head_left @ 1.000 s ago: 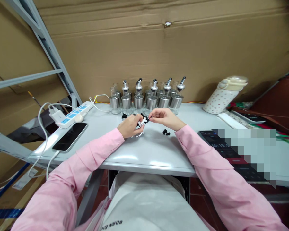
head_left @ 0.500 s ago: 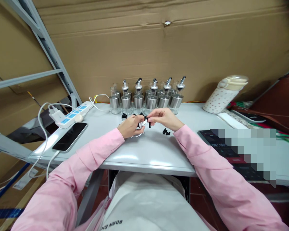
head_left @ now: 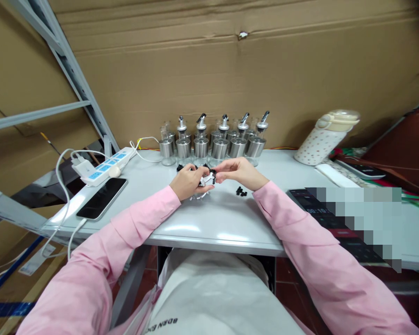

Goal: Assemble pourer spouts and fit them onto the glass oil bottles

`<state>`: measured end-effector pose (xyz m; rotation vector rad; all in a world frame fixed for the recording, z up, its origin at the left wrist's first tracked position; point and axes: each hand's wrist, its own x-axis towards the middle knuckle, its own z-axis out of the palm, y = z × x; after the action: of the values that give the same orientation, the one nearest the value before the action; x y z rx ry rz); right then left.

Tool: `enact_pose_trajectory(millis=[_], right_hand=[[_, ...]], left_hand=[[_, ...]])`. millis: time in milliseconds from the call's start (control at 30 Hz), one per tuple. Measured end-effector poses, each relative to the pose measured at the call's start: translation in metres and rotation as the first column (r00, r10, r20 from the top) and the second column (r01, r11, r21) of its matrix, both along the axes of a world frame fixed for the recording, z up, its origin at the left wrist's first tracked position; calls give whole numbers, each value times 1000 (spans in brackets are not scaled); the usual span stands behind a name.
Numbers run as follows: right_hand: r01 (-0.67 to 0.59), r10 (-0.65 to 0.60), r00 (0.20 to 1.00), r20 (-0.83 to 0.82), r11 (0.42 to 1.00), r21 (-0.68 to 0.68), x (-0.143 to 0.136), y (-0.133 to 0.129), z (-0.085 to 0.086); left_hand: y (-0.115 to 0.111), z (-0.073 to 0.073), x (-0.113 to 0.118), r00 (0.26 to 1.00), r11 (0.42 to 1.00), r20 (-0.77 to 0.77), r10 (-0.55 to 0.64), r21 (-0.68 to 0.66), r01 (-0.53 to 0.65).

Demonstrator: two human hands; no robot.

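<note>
My left hand is closed around a silver-white pour spout above the table. The fingertips of my right hand pinch a small black part against the spout's right end; the fingers partly hide the joint. Just right of my hands lies a little pile of small black pieces. Beneath my left hand, some silver-white pieces rest on the table, partly covered. More black-topped pieces show behind that hand.
Glass bottles with steel sleeves stand in rows at the back, several with spouts. At left are a power strip with cables and a phone. A dotted flask and a dark device are at right.
The black part in my right fingers has shifted slightly left and now sits against the spout, where it hung lower before. My left hand has barely moved.
</note>
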<state>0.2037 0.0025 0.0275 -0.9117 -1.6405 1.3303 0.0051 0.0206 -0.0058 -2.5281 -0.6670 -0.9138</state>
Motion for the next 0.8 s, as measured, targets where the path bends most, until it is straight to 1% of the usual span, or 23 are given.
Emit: enact_pose_trajectory(millis=[133, 267, 400, 500, 667, 800], right_hand=[[-15, 15, 1000, 5, 1000, -8, -1, 0, 1], [-11, 10, 1000, -10, 1000, -27, -4, 0, 0], [6, -9, 998, -65, 998, -60, -5, -1, -3], [-2, -7, 992, -127, 998, -67, -5, -1, -4], [-49, 43, 978, -205, 998, -25, -7, 0, -6], [-62, 54, 976, -213, 998, -32, -8, -1, -6]], left_hand=[[1, 0, -1, 999, 1000, -44, -9, -19, 9], [3, -2, -1, 999, 999, -21, -36, -39, 35], [3, -2, -1, 999, 997, -14, -32, -66, 31], [2, -1, 1, 1000, 999, 9, -27, -43, 28], [1, 1, 0, 997, 999, 60, -49, 26, 48], [2, 1, -1, 998, 999, 40, -52, -11, 52]])
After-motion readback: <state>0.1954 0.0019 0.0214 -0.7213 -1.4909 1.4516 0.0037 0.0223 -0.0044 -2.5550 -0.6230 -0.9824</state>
